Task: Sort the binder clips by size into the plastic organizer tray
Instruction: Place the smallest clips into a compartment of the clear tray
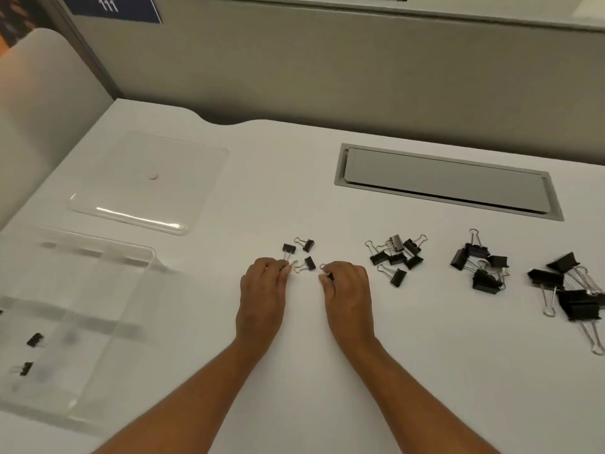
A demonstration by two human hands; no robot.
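Black binder clips lie on the white table in four groups by size. Three of the smallest clips [304, 253] sit mid-table. My left hand [262, 290] pinches a small clip at its fingertips, just left of them. My right hand [347, 290] pinches another small clip [329, 275]. To the right lie a group of small-medium clips [394, 257], then medium clips [481, 267], then the largest clips [573, 299] by the right edge. The clear plastic organizer tray [98, 257] stands at the left; two small clips [34, 339] lie in its near compartments.
The tray's clear lid [98, 208] lies flat behind the tray. A grey cable hatch [445, 181] is set into the table at the back right. A grey partition wall runs behind the table.
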